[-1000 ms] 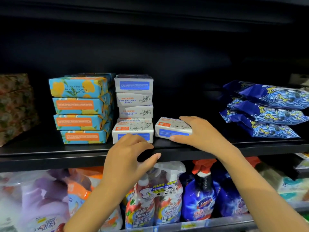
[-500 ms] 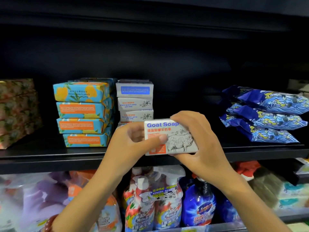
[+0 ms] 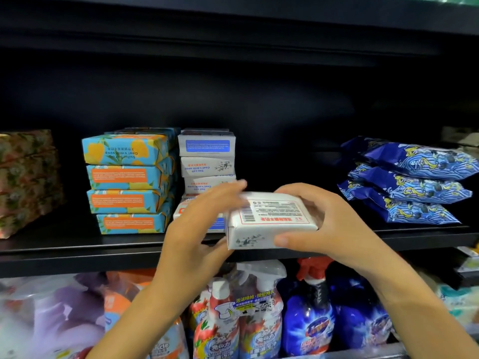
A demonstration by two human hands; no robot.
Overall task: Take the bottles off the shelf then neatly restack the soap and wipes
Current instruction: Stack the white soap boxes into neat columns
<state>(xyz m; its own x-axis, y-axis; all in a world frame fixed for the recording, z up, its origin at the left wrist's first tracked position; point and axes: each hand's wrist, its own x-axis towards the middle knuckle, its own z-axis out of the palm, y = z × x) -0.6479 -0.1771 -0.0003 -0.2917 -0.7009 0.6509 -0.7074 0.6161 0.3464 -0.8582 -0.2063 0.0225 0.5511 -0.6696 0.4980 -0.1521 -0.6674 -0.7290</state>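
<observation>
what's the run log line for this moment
right hand: holds white soap box, barcode up, off the shelf | left hand: blurred at box's left end, grip unclear

One white soap box (image 3: 274,218) sits in the right grip (image 3: 337,229), four more white boxes (image 3: 207,146) stacked just left of it, four blue-and-orange boxes (image 3: 124,174) stacked farther left, three blue wipe packs (image 3: 414,187) piled to its right; below the right grip, two white-trigger spray bottles (image 3: 248,320) and two blue bottles (image 3: 308,322)

Soap box (image 3: 272,224) between left hand (image 3: 197,229), right hand (image 3: 334,229)
</observation>
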